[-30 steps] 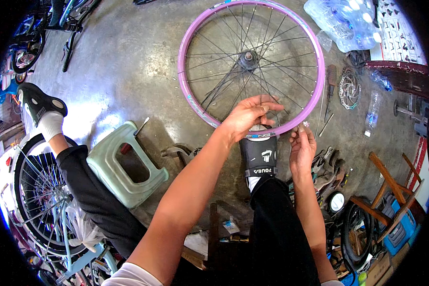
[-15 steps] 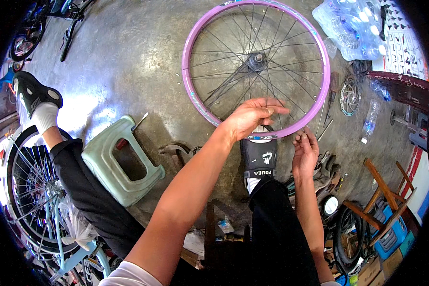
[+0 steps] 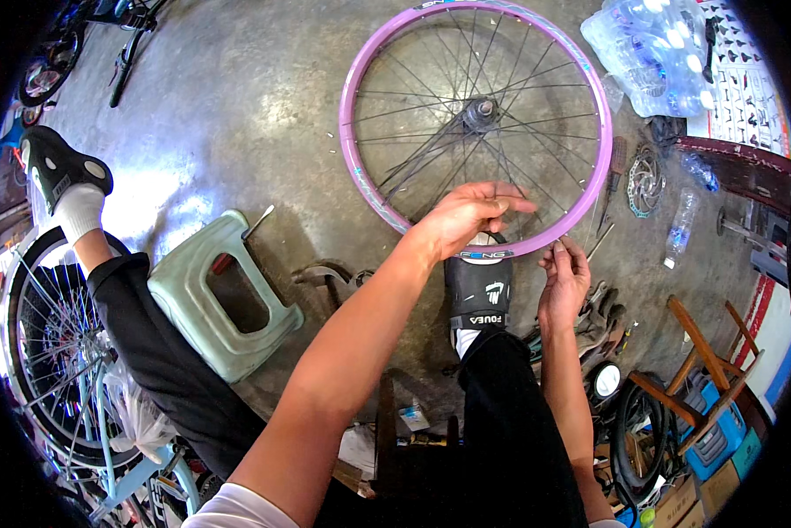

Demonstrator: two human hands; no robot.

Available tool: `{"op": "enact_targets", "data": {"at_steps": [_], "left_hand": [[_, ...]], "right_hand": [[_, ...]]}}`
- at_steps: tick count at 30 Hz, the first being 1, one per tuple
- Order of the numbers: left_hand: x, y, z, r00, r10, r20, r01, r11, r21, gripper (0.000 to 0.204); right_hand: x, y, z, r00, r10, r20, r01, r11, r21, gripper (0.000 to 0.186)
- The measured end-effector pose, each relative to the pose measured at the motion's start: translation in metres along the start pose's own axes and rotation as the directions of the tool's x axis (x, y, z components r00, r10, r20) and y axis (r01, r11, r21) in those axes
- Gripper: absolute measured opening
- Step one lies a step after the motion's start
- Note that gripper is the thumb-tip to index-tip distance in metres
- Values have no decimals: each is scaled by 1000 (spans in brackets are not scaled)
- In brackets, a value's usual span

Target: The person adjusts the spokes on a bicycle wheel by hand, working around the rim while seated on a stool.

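A purple bicycle wheel rim (image 3: 598, 158) with black spokes and a central hub (image 3: 481, 114) lies at the upper middle, its lower edge over my black right shoe (image 3: 477, 295). My left hand (image 3: 475, 214) reaches across the lower rim into the spokes, fingers extended and slightly apart; whether they press on a spoke is unclear. My right hand (image 3: 564, 277) is at the outside of the rim's lower right, thumb and forefinger closed at its edge on something too small to make out. A brake disc (image 3: 644, 180) and a screwdriver (image 3: 615, 163) lie right of the wheel.
Left are a pale green stool (image 3: 175, 282), my clog-shod foot (image 3: 70, 172) and bicycles (image 3: 61, 370). Right are bottle packs (image 3: 642, 53), a loose bottle (image 3: 681, 224), metal tools (image 3: 602, 321), a wooden stool (image 3: 703, 352) and a blue crate (image 3: 712, 431).
The view has rotated slightly. My left hand's fingers have straightened a little toward the right, and my right hand has shifted slightly down along the rim's outer edge.
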State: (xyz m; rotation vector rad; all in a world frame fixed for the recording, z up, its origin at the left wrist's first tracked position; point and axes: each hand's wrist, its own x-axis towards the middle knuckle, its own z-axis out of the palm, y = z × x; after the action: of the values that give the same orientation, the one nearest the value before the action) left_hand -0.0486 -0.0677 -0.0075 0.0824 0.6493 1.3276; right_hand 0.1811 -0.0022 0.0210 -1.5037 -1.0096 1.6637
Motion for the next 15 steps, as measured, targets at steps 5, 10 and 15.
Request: {"op": "enact_targets", "data": {"at_steps": [5,10,15], "left_hand": [[0,1,1,1000,-11,-13,11,1000,8,41],[0,0,1,1000,-9,10,9,1000,16,43],[-2,2,1,1000,-5,-6,6,1000,14,44]], "right_hand": [[1,2,-3,995,-99,6,99,981,-165,21],[13,26,-10,987,-152,60,157,984,-87,21],[6,27,3,978,-208,29,210,955,-208,18]]}}
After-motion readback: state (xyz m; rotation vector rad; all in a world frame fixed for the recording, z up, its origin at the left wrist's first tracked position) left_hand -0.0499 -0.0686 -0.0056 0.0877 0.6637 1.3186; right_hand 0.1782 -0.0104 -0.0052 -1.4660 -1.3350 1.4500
